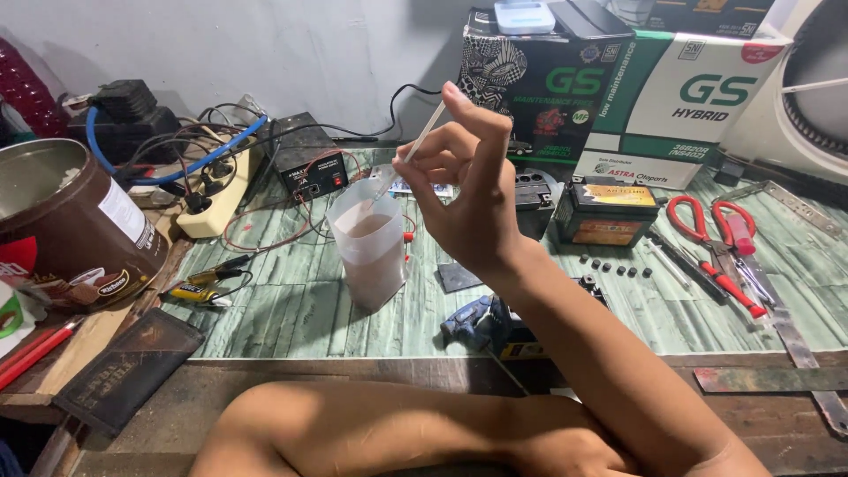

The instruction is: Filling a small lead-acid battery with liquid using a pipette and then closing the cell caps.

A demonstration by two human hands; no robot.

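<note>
Plastic cup (pixel 369 240), translucent and holding a brownish liquid, stands upright on the counter (pixel 291 300) just below and to the left of my raised fingers. A thin white stick (pixel 415 146) slants down from them into the cup's open mouth; I cannot tell how deep its lower end reaches.

Far to the left of my fingers sits a brown tin can (pixel 66 225), with a cream power strip (pixel 216 190) and its tangle of cables beyond it. Nearer, just behind the cup, is a small black power supply (pixel 309 163).

My right hand (pixel 468 190) is held up in mid-air above the counter. The thumb and forefinger are pinched together on the upper part of the stick, the remaining fingers (pixel 484 115) fanned loosely upward and touching nothing. My left hand (pixel 565 446) lies low along the near edge, the forearm folded across; its fingers are hidden, so I cannot tell whether they are spread or closed.

To do this well, I judge the pinch should stay light and the stick's movement small, since nothing braces the thin-walled cup and it could tip.

Right of my fingers are a small black battery (pixel 609 212), green and white cartons (pixel 671 97) behind it, and red-handled pliers (pixel 720 238) farther right.
</note>
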